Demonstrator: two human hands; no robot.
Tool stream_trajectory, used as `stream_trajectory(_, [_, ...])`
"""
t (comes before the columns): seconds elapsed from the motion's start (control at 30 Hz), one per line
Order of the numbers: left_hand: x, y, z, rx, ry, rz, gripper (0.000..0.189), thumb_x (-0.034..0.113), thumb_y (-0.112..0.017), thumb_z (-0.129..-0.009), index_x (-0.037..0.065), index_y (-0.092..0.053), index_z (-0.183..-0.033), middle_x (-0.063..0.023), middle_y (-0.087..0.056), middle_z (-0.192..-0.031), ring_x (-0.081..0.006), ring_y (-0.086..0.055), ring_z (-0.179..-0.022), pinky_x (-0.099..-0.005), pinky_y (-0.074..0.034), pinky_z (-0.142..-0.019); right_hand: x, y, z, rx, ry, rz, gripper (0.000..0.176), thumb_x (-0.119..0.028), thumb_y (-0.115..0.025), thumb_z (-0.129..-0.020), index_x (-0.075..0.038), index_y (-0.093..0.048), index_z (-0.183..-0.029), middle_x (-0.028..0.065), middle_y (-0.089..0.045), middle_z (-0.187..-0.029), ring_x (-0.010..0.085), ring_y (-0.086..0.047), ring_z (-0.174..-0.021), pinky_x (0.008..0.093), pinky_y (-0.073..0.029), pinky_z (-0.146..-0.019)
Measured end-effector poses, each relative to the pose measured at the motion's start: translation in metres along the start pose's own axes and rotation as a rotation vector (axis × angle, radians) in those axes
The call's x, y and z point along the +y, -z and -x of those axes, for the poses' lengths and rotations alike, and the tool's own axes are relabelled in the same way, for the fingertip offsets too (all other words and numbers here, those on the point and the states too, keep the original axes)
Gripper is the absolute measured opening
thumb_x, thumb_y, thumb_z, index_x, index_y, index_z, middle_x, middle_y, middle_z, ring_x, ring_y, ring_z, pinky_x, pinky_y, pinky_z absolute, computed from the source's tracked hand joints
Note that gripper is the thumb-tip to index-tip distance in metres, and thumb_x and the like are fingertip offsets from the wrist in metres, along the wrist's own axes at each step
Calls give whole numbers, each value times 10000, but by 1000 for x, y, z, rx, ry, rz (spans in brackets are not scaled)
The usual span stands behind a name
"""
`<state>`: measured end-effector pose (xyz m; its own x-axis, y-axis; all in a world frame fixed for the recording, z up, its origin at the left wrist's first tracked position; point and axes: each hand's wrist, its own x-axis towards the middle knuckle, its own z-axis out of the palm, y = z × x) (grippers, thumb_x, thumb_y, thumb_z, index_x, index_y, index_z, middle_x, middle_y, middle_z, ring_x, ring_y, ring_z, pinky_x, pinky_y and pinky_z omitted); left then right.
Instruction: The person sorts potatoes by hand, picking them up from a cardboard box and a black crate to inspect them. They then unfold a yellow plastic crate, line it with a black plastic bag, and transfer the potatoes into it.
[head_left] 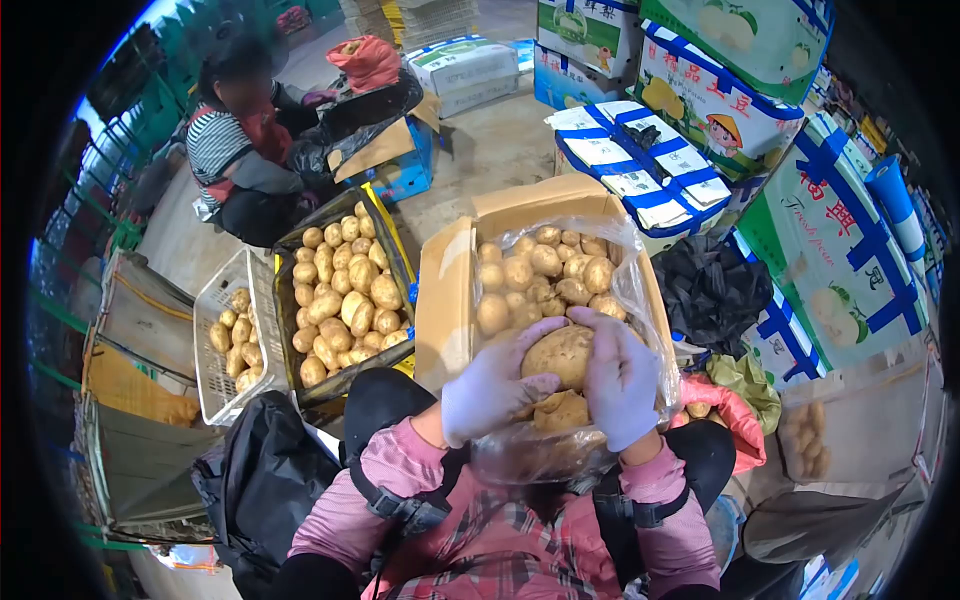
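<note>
A large potato (560,358) is held between my two gloved hands above an open cardboard box (445,300). My left hand (490,390), in a pale lilac glove, wraps its left side with the thumb along the lower edge. My right hand (622,378), gloved the same, presses against its right side. Clear plastic film (628,250) lines the box, which holds several potatoes (545,262) in its far part. Just below the held potato, another big potato (560,410) lies in the box's near end, partly covered by my hands.
To the left stand a dark-lined crate of potatoes (345,290) and a white plastic basket (215,370) with more. Taped cartons (640,150) and a black plastic bag (710,290) are at right, beside a pink sack (740,420). Another person (245,150) sits at far left.
</note>
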<state>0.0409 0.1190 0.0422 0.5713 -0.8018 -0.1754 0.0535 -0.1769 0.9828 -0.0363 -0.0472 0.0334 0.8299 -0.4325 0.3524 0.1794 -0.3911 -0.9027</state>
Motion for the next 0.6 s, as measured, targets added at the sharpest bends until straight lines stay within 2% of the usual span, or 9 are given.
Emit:
stream_trajectory(0.1, [4,4,6,-63,-35,80,694,-127,-506,-859,17,-311,-1510,-111,-553,-1328,-147,-569,-1155,-259,-504,-918,20,7,-3,-3,-233,-311,329,-232,-482,-1036,32,-677,-1028,97,-707,-866,158,-661,-798,288,-512,-754])
stream_trajectory(0.13, [6,5,7,-59,-46,104,696,-98,-538,-850,19,-325,-1502,-120,-553,-1332,-166,-561,-1181,-273,-483,-954,6,10,-3,-48,-307,-442,373,-272,-467,-1049,35,-678,-1029,58,-689,-887,117,-629,-834,271,-498,-769])
stream_trajectory(0.23, [2,4,10,22,-79,148,721,64,-709,-813,41,-399,-1464,-168,-552,-1352,-245,-526,-1264,-337,-399,-1064,14,13,-6,-106,-336,-409,360,-274,-480,-1046,35,-662,-1076,67,-685,-963,132,-627,-939,280,-489,-846])
stream_trajectory(0.33, [-10,1,7,113,-173,49,767,70,-741,-796,65,-388,-1476,-171,-531,-1379,-275,-512,-1285,-352,-390,-1084,9,10,-11,-119,-219,-428,359,-293,-536,-1017,33,-632,-1135,94,-681,-1037,142,-614,-1023,291,-467,-908])
stream_trajectory(0.43, [-13,-9,3,181,-246,-75,803,94,-773,-783,84,-382,-1484,-174,-510,-1405,-305,-502,-1297,-368,-385,-1096,8,-7,2,-84,10,-33,398,-316,-603,-972,31,-610,-1166,113,-680,-1055,155,-625,-1021,301,-475,-910])
stream_trajectory(0.47, [-12,-12,2,166,-220,-41,802,10,-726,-784,54,-354,-1493,-136,-474,-1433,-252,-489,-1301,-335,-404,-1074,6,-2,0,-153,-69,9,396,-310,-652,-931,15,-614,-1152,128,-683,-1037,175,-645,-979,310,-493,-861])
stream_trajectory(0.5, [-9,-14,3,153,-193,-6,806,-74,-678,-784,24,-325,-1502,-98,-438,-1461,-198,-475,-1306,-302,-422,-1053,2,1,-3,-189,-180,-35,374,-303,-643,-938,6,-616,-1149,133,-680,-1007,192,-650,-949,319,-499,-840])
stream_trajectory(0.57, [-10,-15,5,135,-182,8,817,-143,-644,-785,-4,-297,-1512,-64,-404,-1491,-147,-460,-1312,-273,-435,-1041,-2,6,-7,-263,-396,-121,333,-287,-625,-953,-14,-620,-1143,141,-674,-947,225,-662,-888,336,-512,-799])
stream_trajectory(0.6, [-13,-14,3,129,-201,-13,821,-127,-657,-786,-2,-296,-1512,-68,-406,-1493,-149,-458,-1315,-278,-430,-1051,-2,8,-8,-259,-495,-185,321,-247,-644,-924,-22,-616,-1151,144,-665,-943,248,-656,-890,352,-510,-806])
